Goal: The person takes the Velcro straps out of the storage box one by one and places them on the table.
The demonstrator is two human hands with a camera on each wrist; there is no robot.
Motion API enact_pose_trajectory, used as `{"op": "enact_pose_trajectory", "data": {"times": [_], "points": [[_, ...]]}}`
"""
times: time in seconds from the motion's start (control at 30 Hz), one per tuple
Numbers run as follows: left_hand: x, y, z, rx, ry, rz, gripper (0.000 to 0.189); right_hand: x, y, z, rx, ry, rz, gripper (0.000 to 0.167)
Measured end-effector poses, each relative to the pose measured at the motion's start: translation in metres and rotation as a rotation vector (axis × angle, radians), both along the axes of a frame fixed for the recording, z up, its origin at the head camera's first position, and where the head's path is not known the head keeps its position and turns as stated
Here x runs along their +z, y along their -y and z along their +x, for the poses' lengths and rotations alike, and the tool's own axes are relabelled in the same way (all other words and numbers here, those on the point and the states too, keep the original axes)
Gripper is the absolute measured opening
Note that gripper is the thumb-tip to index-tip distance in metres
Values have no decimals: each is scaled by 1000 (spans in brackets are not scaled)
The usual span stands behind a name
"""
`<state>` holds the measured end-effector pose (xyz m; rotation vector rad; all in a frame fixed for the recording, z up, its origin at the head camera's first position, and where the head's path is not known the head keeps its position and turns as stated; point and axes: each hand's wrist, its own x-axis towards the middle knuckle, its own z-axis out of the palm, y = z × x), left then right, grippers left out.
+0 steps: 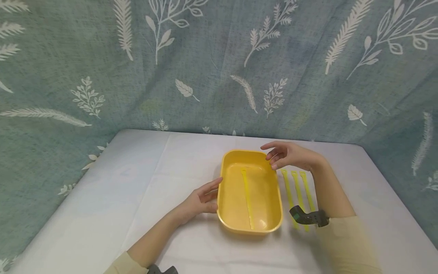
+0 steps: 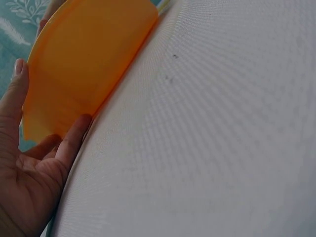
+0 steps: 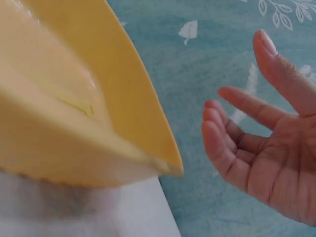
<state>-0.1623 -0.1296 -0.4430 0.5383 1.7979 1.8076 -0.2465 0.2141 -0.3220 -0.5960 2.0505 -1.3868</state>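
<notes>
A yellow plastic tray (image 1: 220,220) with rounded corners sits on the white-covered table. Inside it lies a long thin yellow strip (image 1: 248,198) with a slightly wider far end. My left hand (image 1: 202,199) touches the tray's left side, its fingers loosely extended; the left wrist view shows fingertips (image 2: 81,121) against the outer wall of the tray (image 2: 94,54). Over the far right corner in the head view is my right hand (image 1: 291,155), holding nothing. The right wrist view has a gap between this hand (image 3: 276,148) and the tray (image 3: 143,113), fingers loosely bent, thumb raised.
To the right of the tray, three similar yellow strips (image 1: 297,186) lie side by side on the table (image 1: 164,171), partly covered by the right forearm and its dark wrist band (image 1: 309,217). A green leaf-patterned cloth (image 1: 212,76) hangs behind the table.
</notes>
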Motion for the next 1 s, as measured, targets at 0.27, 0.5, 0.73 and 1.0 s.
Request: {"op": "enact_pose_trajectory", "data": {"times": [0.27, 0.5, 0.73, 1.0], "points": [[1, 0, -1, -10, -3, 18, 76, -14, 18, -13, -5, 77, -15, 63], [1, 0, 0, -11, 2, 19, 76, -24, 39, -15, 19, 90, -35, 66], [3, -2, -2, -4, -3, -13, 75, -40, 60, -18, 9, 83, -29, 62], [0, -1, -1, -16, 14, 22, 74, -59, 78, -17, -22, 18, 41, 55]]}}
